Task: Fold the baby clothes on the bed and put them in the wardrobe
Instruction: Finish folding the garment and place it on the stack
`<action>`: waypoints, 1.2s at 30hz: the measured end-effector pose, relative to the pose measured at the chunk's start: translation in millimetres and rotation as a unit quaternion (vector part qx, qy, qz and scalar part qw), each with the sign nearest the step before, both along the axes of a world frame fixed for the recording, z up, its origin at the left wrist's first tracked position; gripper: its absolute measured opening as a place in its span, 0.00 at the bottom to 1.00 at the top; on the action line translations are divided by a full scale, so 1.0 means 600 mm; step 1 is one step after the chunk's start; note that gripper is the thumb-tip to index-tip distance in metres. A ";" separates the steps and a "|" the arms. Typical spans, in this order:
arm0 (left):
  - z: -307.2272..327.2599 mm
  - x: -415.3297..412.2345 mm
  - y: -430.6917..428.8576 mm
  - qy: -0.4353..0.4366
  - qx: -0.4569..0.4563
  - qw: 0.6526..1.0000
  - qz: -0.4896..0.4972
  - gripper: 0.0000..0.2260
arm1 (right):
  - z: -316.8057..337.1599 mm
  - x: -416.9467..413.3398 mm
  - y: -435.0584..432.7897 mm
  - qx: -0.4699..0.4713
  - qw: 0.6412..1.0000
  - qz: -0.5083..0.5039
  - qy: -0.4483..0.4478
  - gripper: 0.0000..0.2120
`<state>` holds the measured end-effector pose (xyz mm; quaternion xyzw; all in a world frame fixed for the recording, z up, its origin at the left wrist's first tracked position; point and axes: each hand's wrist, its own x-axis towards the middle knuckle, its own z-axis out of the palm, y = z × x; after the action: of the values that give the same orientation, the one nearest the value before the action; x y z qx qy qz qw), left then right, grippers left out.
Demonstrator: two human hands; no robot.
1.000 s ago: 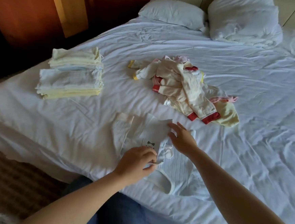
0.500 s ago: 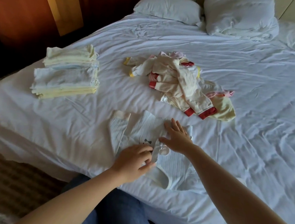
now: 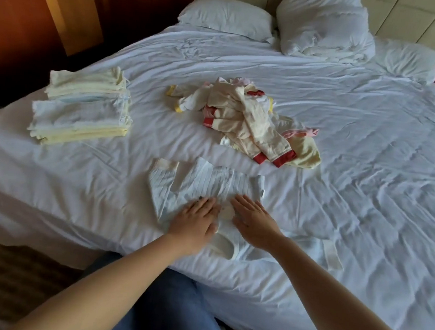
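The left hand (image 3: 193, 223) and the right hand (image 3: 254, 222) lie side by side, palms down and fingers straight. They grip nothing and press flat on the chest of a pale blue-white ribbed long-sleeved baby top (image 3: 209, 185). The top is spread near the near edge of the white-sheeted bed (image 3: 368, 150), with its cream-edged neckline towards the person.

This looks like the smoothing step before the fold. It would go best if both palms slide apart from the middle towards the side seams, so wrinkles are pushed out rather than trapped, while the front closure between the hands stays straight. The left sleeve (image 3: 160, 178) already lies bent up alongside the body. The right sleeve (image 3: 316, 248) trails out along the near edge, so it probably needs bringing across the chest first.

The knit looks soft and stretchy, so light pressure should avoid dragging it askew. The folded size is best judged against the neat stack of folded pale yellow and white baby clothes (image 3: 82, 110) near the left edge. A loose heap of cream baby clothes with red and yellow cuffs (image 3: 243, 122) waits mid-bed, so much of the task remains.
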<state>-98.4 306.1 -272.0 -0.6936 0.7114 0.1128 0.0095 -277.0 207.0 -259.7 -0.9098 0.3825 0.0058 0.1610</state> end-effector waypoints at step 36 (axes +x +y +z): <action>0.069 -0.202 -0.027 0.465 0.096 0.879 0.041 0.19 | 0.145 -0.192 0.010 0.285 0.857 -0.351 -0.245 0.11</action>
<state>-219.3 289.9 -230.6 -0.5855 0.5910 0.4902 -0.2599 -392.0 212.8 -172.7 -0.6013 0.6065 -0.1651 0.4933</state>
